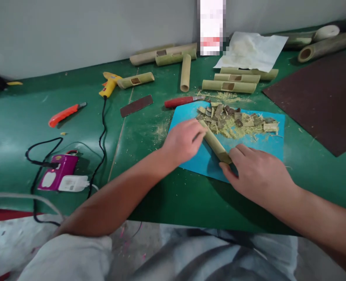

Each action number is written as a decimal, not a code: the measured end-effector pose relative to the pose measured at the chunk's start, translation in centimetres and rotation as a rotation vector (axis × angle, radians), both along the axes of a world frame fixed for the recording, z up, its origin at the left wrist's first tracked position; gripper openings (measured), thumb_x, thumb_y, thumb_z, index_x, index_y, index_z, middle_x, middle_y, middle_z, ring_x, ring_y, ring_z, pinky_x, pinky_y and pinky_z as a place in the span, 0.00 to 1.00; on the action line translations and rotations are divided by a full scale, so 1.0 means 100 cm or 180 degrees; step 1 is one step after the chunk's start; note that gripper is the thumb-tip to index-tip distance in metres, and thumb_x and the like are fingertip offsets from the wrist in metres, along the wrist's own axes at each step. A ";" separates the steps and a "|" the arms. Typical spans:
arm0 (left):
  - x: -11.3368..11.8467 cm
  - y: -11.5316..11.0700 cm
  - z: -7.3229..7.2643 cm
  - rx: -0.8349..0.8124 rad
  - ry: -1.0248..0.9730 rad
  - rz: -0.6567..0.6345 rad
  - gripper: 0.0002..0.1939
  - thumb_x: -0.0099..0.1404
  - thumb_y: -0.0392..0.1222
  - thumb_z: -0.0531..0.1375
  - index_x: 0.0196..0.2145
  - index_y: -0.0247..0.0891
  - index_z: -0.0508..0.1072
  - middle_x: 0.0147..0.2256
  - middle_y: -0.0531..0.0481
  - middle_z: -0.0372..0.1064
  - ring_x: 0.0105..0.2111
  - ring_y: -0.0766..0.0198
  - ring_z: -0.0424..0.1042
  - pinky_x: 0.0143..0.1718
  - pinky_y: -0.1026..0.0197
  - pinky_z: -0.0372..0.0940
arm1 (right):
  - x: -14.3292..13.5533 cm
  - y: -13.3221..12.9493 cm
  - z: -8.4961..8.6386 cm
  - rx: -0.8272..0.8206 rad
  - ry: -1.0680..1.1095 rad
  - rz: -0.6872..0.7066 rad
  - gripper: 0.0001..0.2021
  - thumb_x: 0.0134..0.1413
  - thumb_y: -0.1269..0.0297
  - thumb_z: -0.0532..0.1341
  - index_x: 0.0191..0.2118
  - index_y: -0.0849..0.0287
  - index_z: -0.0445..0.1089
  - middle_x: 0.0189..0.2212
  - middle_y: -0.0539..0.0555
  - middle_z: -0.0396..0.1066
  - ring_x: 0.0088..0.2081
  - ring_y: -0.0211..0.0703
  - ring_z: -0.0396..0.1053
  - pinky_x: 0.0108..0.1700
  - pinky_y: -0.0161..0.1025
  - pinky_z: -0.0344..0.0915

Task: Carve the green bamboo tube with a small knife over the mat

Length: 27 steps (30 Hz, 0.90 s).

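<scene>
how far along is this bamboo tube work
Cutting looks done on the notched tube beside the yellow glue gun, among others. The left hand and right hand hold a bamboo tube over the blue sheet. Possibly left: this tube and the plain tube behind the red-handled tool show no opening, though their undersides are hidden.
</scene>
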<state>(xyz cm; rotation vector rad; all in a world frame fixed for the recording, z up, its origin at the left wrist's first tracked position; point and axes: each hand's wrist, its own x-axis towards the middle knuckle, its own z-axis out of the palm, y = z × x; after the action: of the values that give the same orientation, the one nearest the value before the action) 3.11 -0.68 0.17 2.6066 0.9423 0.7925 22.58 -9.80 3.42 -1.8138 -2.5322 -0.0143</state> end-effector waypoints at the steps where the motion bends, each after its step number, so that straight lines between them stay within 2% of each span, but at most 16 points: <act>1: 0.000 -0.002 0.000 -0.0030 0.0169 -0.0210 0.11 0.73 0.38 0.53 0.36 0.35 0.74 0.34 0.46 0.73 0.34 0.62 0.72 0.36 0.61 0.66 | 0.000 0.000 -0.001 0.0008 0.0010 0.0032 0.10 0.61 0.62 0.56 0.31 0.60 0.69 0.27 0.55 0.69 0.26 0.43 0.65 0.27 0.39 0.46; 3: 0.000 -0.006 0.001 -0.0049 0.0441 -0.0584 0.14 0.75 0.39 0.51 0.35 0.36 0.74 0.33 0.46 0.72 0.34 0.62 0.71 0.34 0.62 0.65 | 0.001 0.000 -0.003 0.0051 0.0026 0.0062 0.09 0.60 0.62 0.57 0.30 0.60 0.68 0.26 0.55 0.69 0.26 0.43 0.65 0.27 0.39 0.46; 4: 0.000 -0.007 0.002 -0.0006 0.0440 -0.0584 0.14 0.75 0.39 0.50 0.36 0.36 0.74 0.33 0.47 0.72 0.34 0.62 0.71 0.34 0.61 0.65 | 0.001 0.000 -0.004 0.0090 0.0034 0.0058 0.10 0.61 0.62 0.57 0.30 0.60 0.68 0.26 0.54 0.69 0.25 0.43 0.65 0.27 0.39 0.46; 6: 0.001 -0.006 0.002 0.0125 0.0141 -0.0150 0.12 0.74 0.37 0.52 0.36 0.35 0.73 0.33 0.46 0.72 0.35 0.61 0.71 0.37 0.61 0.66 | 0.002 -0.001 -0.005 0.0162 0.0050 0.0036 0.11 0.61 0.61 0.56 0.30 0.59 0.68 0.26 0.54 0.68 0.24 0.42 0.64 0.27 0.39 0.46; 8: 0.001 -0.005 0.002 0.0201 0.0010 0.0002 0.12 0.73 0.37 0.52 0.35 0.34 0.73 0.33 0.45 0.72 0.35 0.61 0.71 0.37 0.60 0.66 | 0.002 -0.001 -0.005 0.0164 0.0063 0.0045 0.11 0.62 0.60 0.56 0.30 0.59 0.68 0.26 0.54 0.68 0.24 0.42 0.64 0.27 0.39 0.46; 11: 0.001 -0.003 0.001 0.0122 0.0373 -0.0674 0.15 0.74 0.38 0.51 0.33 0.36 0.73 0.32 0.46 0.72 0.33 0.61 0.70 0.35 0.60 0.65 | 0.002 -0.001 -0.004 0.0118 0.0093 0.0084 0.10 0.61 0.62 0.56 0.30 0.59 0.68 0.26 0.54 0.69 0.25 0.42 0.64 0.27 0.39 0.46; 12: 0.001 -0.002 0.001 0.0096 0.0375 -0.0736 0.15 0.75 0.38 0.50 0.33 0.36 0.73 0.33 0.46 0.73 0.33 0.61 0.70 0.35 0.60 0.65 | 0.002 -0.001 -0.004 0.0121 0.0096 0.0070 0.10 0.61 0.62 0.56 0.30 0.59 0.68 0.26 0.54 0.69 0.25 0.42 0.64 0.27 0.39 0.46; 13: 0.000 0.000 0.001 0.0143 0.0239 -0.0648 0.14 0.74 0.38 0.51 0.34 0.36 0.74 0.31 0.47 0.72 0.33 0.61 0.70 0.34 0.61 0.65 | 0.002 -0.001 -0.004 0.0126 0.0091 0.0047 0.10 0.61 0.61 0.56 0.30 0.59 0.68 0.26 0.54 0.69 0.25 0.42 0.64 0.27 0.39 0.45; 15: -0.001 0.002 0.001 0.0178 -0.0103 0.0038 0.12 0.74 0.37 0.54 0.34 0.34 0.73 0.33 0.46 0.73 0.35 0.61 0.71 0.37 0.60 0.66 | 0.002 -0.001 -0.004 0.0127 0.0063 0.0013 0.11 0.61 0.60 0.56 0.30 0.59 0.68 0.26 0.54 0.69 0.24 0.42 0.63 0.26 0.40 0.45; 16: -0.002 0.002 0.001 0.0203 -0.0149 0.0107 0.11 0.73 0.38 0.54 0.34 0.34 0.73 0.33 0.46 0.73 0.35 0.62 0.71 0.37 0.61 0.66 | 0.002 -0.001 -0.004 0.0110 0.0049 0.0015 0.11 0.61 0.60 0.56 0.30 0.59 0.68 0.26 0.54 0.69 0.24 0.43 0.63 0.26 0.40 0.45; 19: -0.003 0.000 0.001 0.0059 0.0240 -0.0519 0.12 0.74 0.39 0.53 0.34 0.35 0.73 0.32 0.47 0.72 0.34 0.62 0.72 0.36 0.61 0.66 | 0.002 -0.001 -0.003 0.0040 0.0033 0.0041 0.10 0.61 0.61 0.57 0.31 0.59 0.69 0.26 0.54 0.69 0.25 0.43 0.64 0.26 0.39 0.46; 20: -0.003 -0.001 0.002 -0.0004 0.0326 -0.0604 0.12 0.74 0.39 0.53 0.35 0.36 0.73 0.32 0.47 0.72 0.35 0.62 0.72 0.36 0.61 0.67 | 0.001 -0.001 -0.003 0.0036 0.0028 0.0038 0.10 0.61 0.61 0.57 0.30 0.59 0.69 0.26 0.54 0.69 0.25 0.43 0.64 0.26 0.39 0.46; 23: -0.002 0.000 0.002 0.0107 -0.0141 0.0072 0.11 0.73 0.38 0.55 0.34 0.34 0.73 0.33 0.46 0.73 0.34 0.63 0.72 0.37 0.61 0.67 | 0.002 -0.001 -0.003 0.0105 0.0002 0.0015 0.11 0.61 0.60 0.57 0.30 0.59 0.69 0.26 0.54 0.69 0.24 0.43 0.64 0.26 0.39 0.45; 24: -0.002 0.000 0.002 0.0125 -0.0151 0.0147 0.11 0.73 0.38 0.54 0.35 0.34 0.73 0.33 0.46 0.73 0.34 0.62 0.72 0.37 0.60 0.67 | 0.002 -0.001 -0.003 0.0129 0.0002 0.0025 0.11 0.61 0.60 0.58 0.30 0.59 0.69 0.26 0.54 0.69 0.24 0.42 0.63 0.26 0.39 0.45; 27: 0.000 0.001 0.001 0.0124 0.0187 -0.0677 0.12 0.74 0.38 0.52 0.37 0.36 0.74 0.33 0.47 0.73 0.34 0.62 0.72 0.34 0.61 0.66 | 0.003 0.000 -0.004 0.0170 0.0054 0.0097 0.10 0.60 0.61 0.58 0.29 0.59 0.68 0.25 0.54 0.68 0.24 0.42 0.63 0.26 0.39 0.45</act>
<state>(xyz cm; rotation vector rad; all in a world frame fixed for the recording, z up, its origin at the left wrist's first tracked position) 3.08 -0.60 0.32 2.7188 0.6549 0.6891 22.84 -9.84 3.03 -1.7487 -2.5222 -0.0650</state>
